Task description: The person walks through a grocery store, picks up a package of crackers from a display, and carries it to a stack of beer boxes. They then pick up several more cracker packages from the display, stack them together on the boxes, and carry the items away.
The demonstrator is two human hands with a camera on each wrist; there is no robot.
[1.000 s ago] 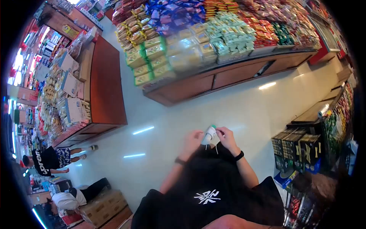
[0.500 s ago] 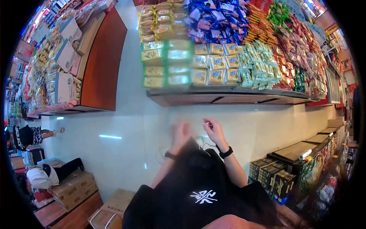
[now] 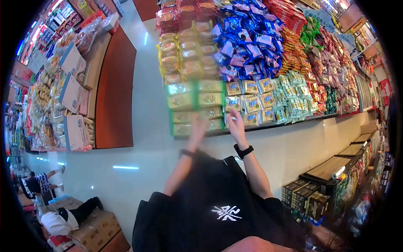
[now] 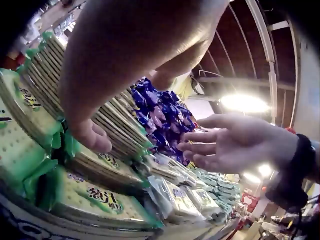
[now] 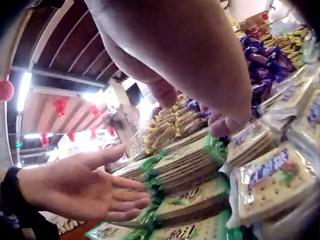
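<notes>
My left hand [image 3: 199, 126], blurred in the head view, is over the front stacks of green-edged cracker packs [image 3: 180, 103]. The right wrist view shows this left hand [image 5: 85, 192] with its palm turned up and fingers straight, holding nothing. My right hand [image 3: 236, 125] is beside it, in front of clear-wrapped cracker packs [image 3: 252, 105]. Seen from the left wrist, the right hand [image 4: 240, 142] has loosely extended fingers and no thing in it. The left fingertips [image 4: 100, 142] overlap the green-edged packs [image 4: 95, 200] in that view.
Blue-wrapped snacks [image 3: 247, 46] lie heaped behind the crackers, with mint-coloured packets [image 3: 294, 94] to the right. Another display counter [image 3: 115, 96] stands to the left across an aisle. A person in white [image 3: 58, 221] is by cardboard boxes [image 3: 98, 233]; wooden-topped shelving [image 3: 325, 170] runs along the right.
Both hands have risen from in front of the waist and reached forward to the front of the cracker display. The display is now closer, and the view has turned towards it.
</notes>
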